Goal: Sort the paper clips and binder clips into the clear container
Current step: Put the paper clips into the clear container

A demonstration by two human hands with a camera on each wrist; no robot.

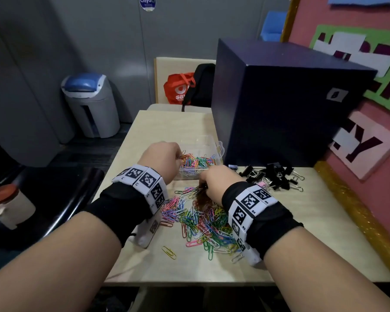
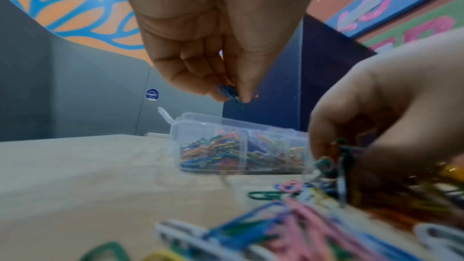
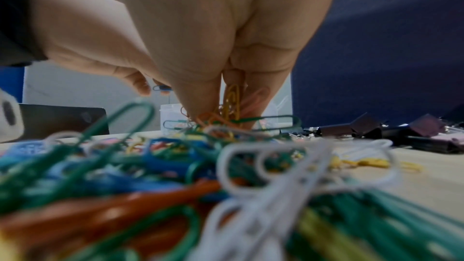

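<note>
Desk surface (image 1: 144,131), pale wood, fills the middle of my view, with a large dark blue box (image 1: 279,104) standing on its far right part against a pink wall. Just left of that box's near corner sits the clear container (image 1: 208,143), open at the top and divided into compartments; the near ones already hold a bed of coloured paper clips. A loose heap of paper clips (image 1: 203,221) in pink, blue, green, yellow and white lies on the desk between my forearms, and a smaller pile of black binder clips (image 1: 273,175) lies to its right, in front of the box. My left hand (image 1: 162,159) hovers above the container's left end, fingertips pressed together and pinching a few paper clips, one of them blue (image 2: 229,94). My right hand (image 1: 216,183) is down at the far edge of the heap, just beside the container, its fingers (image 3: 200,94) bunched around a cluster of yellow, orange and green clips. One yellow paper clip (image 1: 169,252) lies apart near the desk's front edge.
</note>
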